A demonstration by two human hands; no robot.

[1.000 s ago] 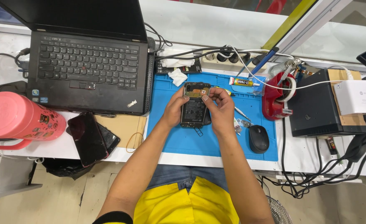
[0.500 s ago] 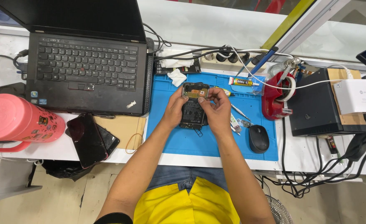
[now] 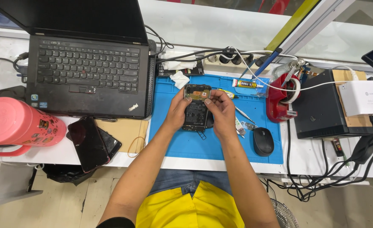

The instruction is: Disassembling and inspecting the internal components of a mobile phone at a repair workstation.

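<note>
An opened black phone [image 3: 196, 110] with its back cover off lies over the blue work mat [image 3: 182, 143], showing its battery and a gold-coloured board at the top. My left hand [image 3: 177, 112] grips its left edge. My right hand [image 3: 221, 110] holds the right edge, with the thumb and forefinger pinching at the upper right corner of the board. A small black part [image 3: 201, 135] lies on the mat just below the phone.
A black laptop [image 3: 85, 71] stands open at the left, with a pink jug [image 3: 19, 124] and two dark phones [image 3: 91, 143] near the front edge. A black mouse [image 3: 263, 141], tweezers [image 3: 245, 115], a glue tube [image 3: 246, 84], a red tool stand [image 3: 281, 99], a black box [image 3: 328, 112] and cables sit at the right.
Both hands stay on the phone; my right fingers have shifted slightly at the top right corner of the board. Otherwise nothing has moved.
</note>
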